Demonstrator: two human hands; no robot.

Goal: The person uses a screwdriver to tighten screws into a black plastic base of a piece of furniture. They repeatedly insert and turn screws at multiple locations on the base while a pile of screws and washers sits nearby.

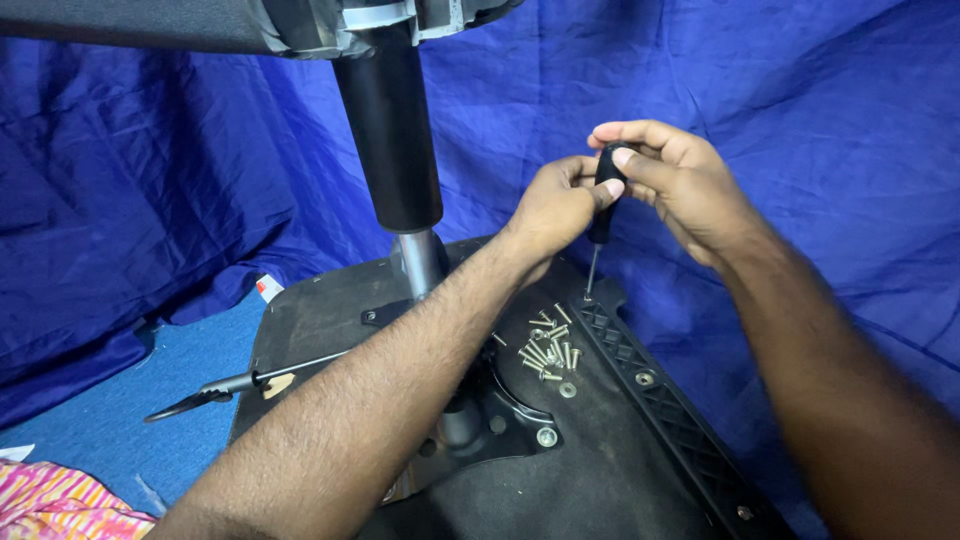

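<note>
Hands (620,190) beside loose screws (550,350)

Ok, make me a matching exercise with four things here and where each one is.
Things:
1. screwdriver
2. loose screws
3. black cylinder
4. lever

Places:
A. sticking out left of the seat underside
B. standing up from the metal plate
C. held upright in both hands
D. heaped on the seat underside

Pairs: 1-C, 2-D, 3-B, 4-A
</note>
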